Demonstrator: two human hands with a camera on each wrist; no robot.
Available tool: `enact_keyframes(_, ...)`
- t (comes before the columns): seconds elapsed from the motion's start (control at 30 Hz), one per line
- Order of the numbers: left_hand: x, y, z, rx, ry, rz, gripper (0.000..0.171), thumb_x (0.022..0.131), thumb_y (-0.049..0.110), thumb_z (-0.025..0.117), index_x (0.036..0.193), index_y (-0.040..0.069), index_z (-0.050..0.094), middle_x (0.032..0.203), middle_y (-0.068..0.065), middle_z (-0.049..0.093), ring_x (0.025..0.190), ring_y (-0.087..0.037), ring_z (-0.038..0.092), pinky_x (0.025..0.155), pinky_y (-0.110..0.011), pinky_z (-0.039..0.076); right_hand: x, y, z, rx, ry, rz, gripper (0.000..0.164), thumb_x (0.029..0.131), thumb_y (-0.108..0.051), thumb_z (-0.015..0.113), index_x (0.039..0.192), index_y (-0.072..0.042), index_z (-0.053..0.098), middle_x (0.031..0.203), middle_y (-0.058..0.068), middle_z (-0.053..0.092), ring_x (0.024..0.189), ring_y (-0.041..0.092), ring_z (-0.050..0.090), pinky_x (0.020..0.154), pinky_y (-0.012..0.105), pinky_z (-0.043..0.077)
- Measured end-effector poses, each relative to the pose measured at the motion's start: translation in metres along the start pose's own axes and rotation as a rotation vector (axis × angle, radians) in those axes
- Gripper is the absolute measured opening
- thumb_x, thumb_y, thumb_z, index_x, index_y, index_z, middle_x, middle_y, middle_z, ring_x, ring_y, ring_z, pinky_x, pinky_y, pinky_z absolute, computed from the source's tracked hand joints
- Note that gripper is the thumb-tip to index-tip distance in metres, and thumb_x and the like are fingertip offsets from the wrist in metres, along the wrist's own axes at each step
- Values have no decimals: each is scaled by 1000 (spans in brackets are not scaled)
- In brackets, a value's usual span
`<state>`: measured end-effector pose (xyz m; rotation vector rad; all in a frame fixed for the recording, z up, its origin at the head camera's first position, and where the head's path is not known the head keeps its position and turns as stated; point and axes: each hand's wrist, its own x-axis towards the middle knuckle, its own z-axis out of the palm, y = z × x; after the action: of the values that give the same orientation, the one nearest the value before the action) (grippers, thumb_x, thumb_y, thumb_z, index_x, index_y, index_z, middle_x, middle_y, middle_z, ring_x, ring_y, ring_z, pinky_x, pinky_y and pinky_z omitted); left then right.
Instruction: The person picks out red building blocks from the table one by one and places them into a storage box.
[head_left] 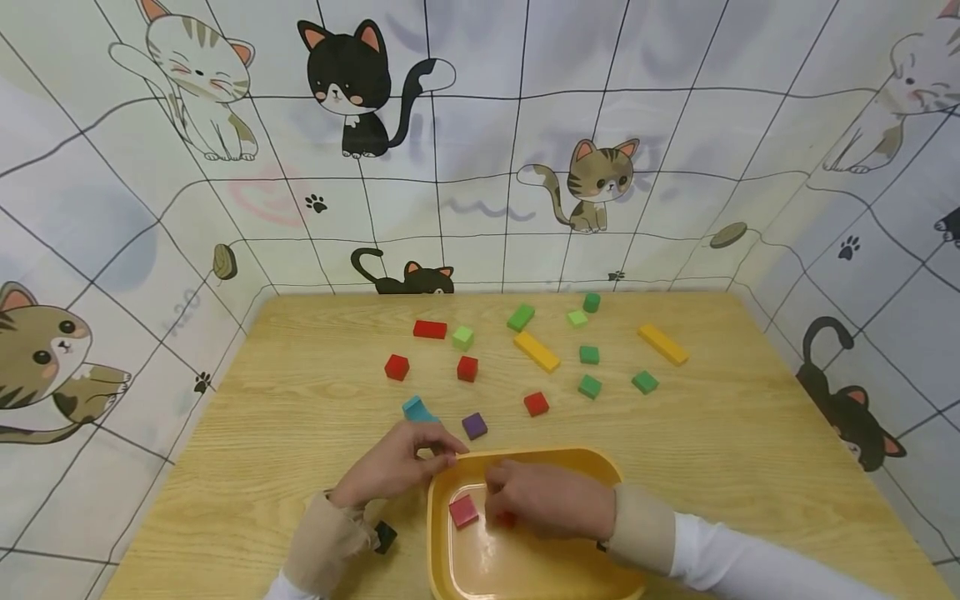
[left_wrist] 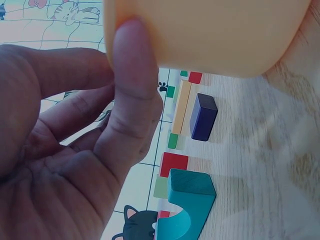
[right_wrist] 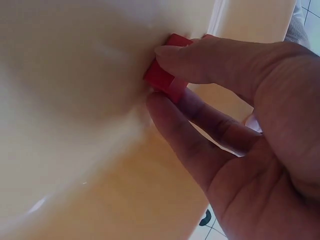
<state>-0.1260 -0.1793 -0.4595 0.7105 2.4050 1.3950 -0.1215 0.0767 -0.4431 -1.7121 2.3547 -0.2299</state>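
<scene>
My left hand point(head_left: 397, 465) pinches the rim of a yellow plastic tray point(head_left: 432, 550) at its far left corner, thumb and fingers on the wall point(left_wrist: 215, 35) in the left wrist view. Inside the tray, my right hand point(head_left: 553, 500) holds a red block point(right_wrist: 161, 76) between thumb and fingers, low over the bottom. A second red block point(head_left: 463, 511) lies in the tray to the left of that hand. Just beyond the left hand are a blue arch block point(head_left: 417, 409) and a purple block point(head_left: 475, 426).
Farther back on the wooden table point(head_left: 300, 400) lie scattered red blocks point(head_left: 397, 367), green blocks point(head_left: 589, 387) and yellow bars point(head_left: 537, 352). A dark block point(head_left: 385, 537) sits by the left wrist. A cat-patterned curtain point(head_left: 480, 150) surrounds the table's back and sides.
</scene>
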Motion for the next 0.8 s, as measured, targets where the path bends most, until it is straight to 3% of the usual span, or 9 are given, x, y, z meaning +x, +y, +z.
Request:
enact_keyframes(0.37, 0, -3, 1, 15, 4, 12, 17, 95, 16, 66, 109, 13, 75, 100, -1, 71, 92, -12, 62, 84, -30, 53, -3, 1, 4, -5, 36, -18, 27, 82, -8, 77, 97, -30, 74, 94, -12, 51, 86, 2, 46, 71, 8, 41)
enact_keyframes(0.53, -1, -3, 1, 17, 5, 16, 17, 95, 17, 66, 108, 13, 75, 100, -1, 71, 92, -12, 62, 83, -30, 53, -7, 0, 0, 38, 36, -28, 29, 76, -14, 79, 100, -28, 71, 94, -12, 49, 86, 2, 45, 67, 8, 39)
enact_keyframes(0.67, 0, -2, 1, 17, -2, 13, 17, 95, 17, 65, 109, 13, 75, 101, -3, 71, 92, -12, 62, 83, -31, 53, -9, 1, -5, 80, 0, -31, 42, 74, -21, 80, 113, -30, 70, 98, -13, 53, 88, 2, 45, 70, 10, 40)
enact_keyframes(0.8, 0, -2, 1, 23, 2, 10, 17, 95, 16, 65, 109, 13, 75, 100, -3, 71, 91, -12, 62, 84, -31, 52, -12, 2, -12, 118, -26, -37, 60, 75, -32, 82, 132, -35, 62, 117, -12, 55, 100, 4, 49, 84, 16, 46)
